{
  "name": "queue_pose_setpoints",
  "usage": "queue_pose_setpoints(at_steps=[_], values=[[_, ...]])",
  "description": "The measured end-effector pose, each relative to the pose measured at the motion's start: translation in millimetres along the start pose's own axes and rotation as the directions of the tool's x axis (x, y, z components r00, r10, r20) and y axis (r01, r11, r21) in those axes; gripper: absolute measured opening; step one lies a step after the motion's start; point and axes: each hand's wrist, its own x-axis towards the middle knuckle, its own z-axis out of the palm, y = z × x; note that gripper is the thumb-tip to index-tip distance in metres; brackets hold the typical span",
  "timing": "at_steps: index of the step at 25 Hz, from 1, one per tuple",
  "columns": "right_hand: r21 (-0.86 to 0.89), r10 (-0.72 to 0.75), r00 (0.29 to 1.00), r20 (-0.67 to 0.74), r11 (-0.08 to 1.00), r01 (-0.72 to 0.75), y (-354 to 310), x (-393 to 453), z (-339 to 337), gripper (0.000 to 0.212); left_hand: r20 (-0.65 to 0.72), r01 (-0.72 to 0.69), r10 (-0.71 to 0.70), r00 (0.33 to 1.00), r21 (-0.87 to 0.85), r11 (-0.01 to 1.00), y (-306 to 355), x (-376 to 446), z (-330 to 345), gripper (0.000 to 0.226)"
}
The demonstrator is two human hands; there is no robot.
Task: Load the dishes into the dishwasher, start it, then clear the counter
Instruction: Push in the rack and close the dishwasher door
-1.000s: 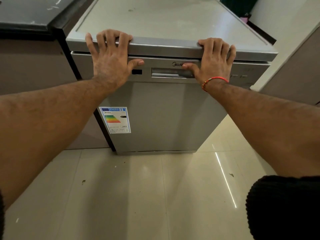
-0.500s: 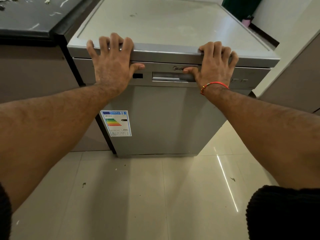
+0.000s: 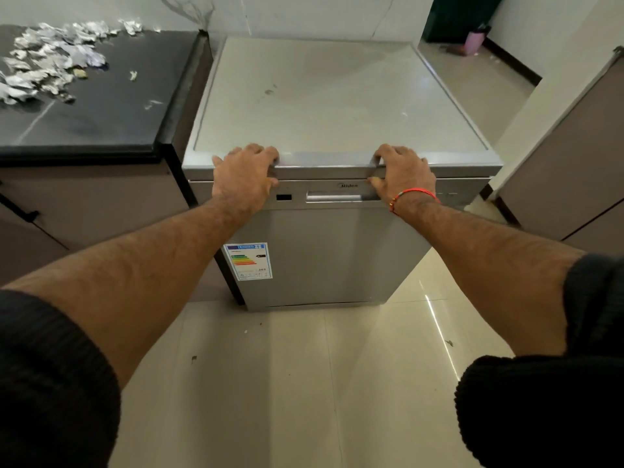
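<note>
A silver dishwasher (image 3: 324,251) stands on the floor in front of me with its door closed. Its flat top (image 3: 337,103) is bare. My left hand (image 3: 244,180) grips the front lip of the top on the left, fingers curled over the edge and thumb on the control panel below. My right hand (image 3: 403,175), with a red thread at the wrist, grips the same lip on the right, just above the recessed door handle (image 3: 334,197). No dishes are in sight.
A black counter (image 3: 101,106) adjoins the dishwasher on the left, with several crumpled silvery scraps (image 3: 50,62) at its far left. A brown cabinet (image 3: 574,170) stands to the right. Glossy tiled floor (image 3: 304,383) lies in front; a doorway (image 3: 472,38) opens behind.
My view has pulled back and risen, bringing the counter and its scraps into sight. Both hands stay on the dishwasher's front lip, and their fingers have curled more tightly over the edge.
</note>
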Motion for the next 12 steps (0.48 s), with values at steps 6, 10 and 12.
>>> queue_pose_setpoints(at_steps=[6, 10, 12], values=[[-0.004, -0.020, 0.931, 0.364, 1.000, 0.024, 9, 14, -42, 0.053, 0.263, -0.123, 0.093, 0.960, 0.102, 0.987, -9, 13, -34, 0.037], [-0.110, 0.042, 0.882, 0.469, 0.994, 0.011, 10, 39, -48, 0.056, 0.323, -0.122, 0.085, 0.943, 0.093, 0.988, -12, 22, -38, 0.049], [-0.143, 0.047, 0.856, 0.515, 0.989, 0.032, 9, 49, -54, 0.057, 0.402, -0.079, 0.047, 0.915, 0.062, 0.995, -14, 27, -43, 0.057]])
